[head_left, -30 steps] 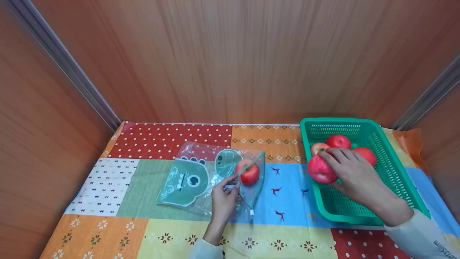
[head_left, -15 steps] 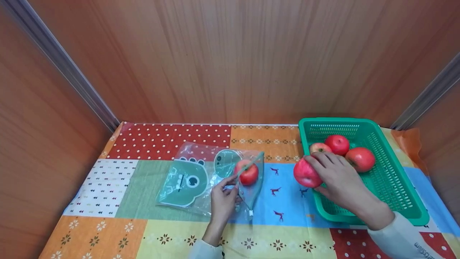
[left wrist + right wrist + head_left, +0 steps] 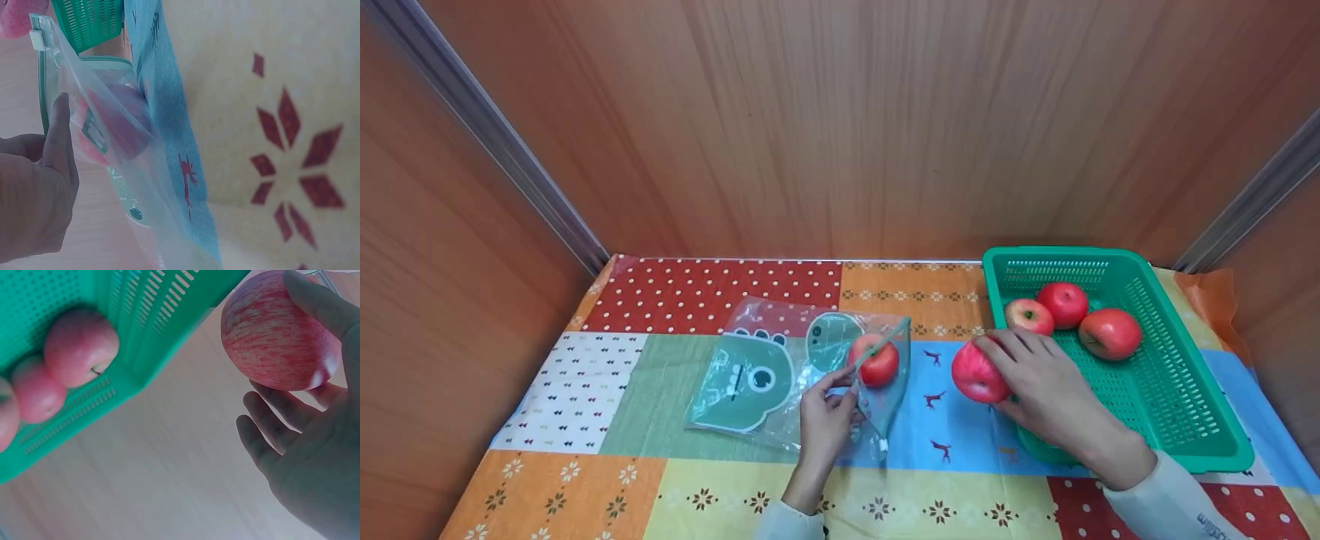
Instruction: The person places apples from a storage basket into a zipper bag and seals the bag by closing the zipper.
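Note:
My left hand (image 3: 826, 416) pinches the upper edge of a clear zip bag (image 3: 802, 420) printed with green cartoon dinosaur shapes. The bag's mouth gapes toward the right, with a white slider (image 3: 37, 40) at one end of its green zip strip. Inside, near the mouth, lies one red apple (image 3: 877, 365). My right hand (image 3: 1054, 394) grips another red apple (image 3: 979, 373) between thumb and fingers, held just left of the green basket. Streaky red skin shows on this held apple (image 3: 278, 332) in the right wrist view.
The green plastic basket (image 3: 1222, 420) stands at the right with several apples, among them a large one (image 3: 1110, 334), at its back left. A patchwork cloth (image 3: 735, 491) covers the table. Wood-grain panels (image 3: 885, 127) rise behind and at both sides.
My right hand has carried its apple leftward from over the basket, past the rim, toward the bag. The left hand keeps its pinch on the bag and has hardly moved.

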{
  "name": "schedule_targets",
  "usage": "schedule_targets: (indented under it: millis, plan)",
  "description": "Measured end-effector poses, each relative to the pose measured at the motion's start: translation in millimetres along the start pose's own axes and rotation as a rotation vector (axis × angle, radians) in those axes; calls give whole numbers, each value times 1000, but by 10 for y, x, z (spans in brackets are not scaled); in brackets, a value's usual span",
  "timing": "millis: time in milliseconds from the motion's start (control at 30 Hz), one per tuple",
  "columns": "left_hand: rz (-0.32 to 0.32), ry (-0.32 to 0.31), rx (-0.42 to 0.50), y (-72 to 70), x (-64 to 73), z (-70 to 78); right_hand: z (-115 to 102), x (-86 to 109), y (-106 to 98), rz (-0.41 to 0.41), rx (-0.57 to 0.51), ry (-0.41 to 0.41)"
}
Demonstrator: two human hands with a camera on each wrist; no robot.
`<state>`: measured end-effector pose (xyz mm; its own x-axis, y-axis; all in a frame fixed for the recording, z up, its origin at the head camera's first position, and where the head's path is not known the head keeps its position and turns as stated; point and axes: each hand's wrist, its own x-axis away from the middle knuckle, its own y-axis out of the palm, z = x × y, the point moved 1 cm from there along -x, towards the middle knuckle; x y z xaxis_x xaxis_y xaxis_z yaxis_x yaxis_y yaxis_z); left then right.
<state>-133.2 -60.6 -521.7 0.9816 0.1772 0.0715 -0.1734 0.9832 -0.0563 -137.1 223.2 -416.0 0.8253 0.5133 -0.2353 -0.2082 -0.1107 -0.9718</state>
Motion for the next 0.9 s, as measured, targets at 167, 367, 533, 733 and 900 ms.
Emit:
schedule_targets:
  millis: [167, 367, 533, 733, 900]
  plan:
    - [0, -7, -13, -1, -4, -7, -70, -9, 31, 0, -1, -6]
    - [0, 1, 9, 9, -13, -14, -138, -31, 49, 2, -7, 0]
    - [-1, 0, 17, 11, -17, -11, -191, -49, 74, 8, -10, 9]
    - [-5, 5, 24, 6, -18, -8, -278, -66, 150, 1, -18, 16]
    - [-3, 4, 23, 8, -18, -11, -367, -83, 218, 2, -30, 21]
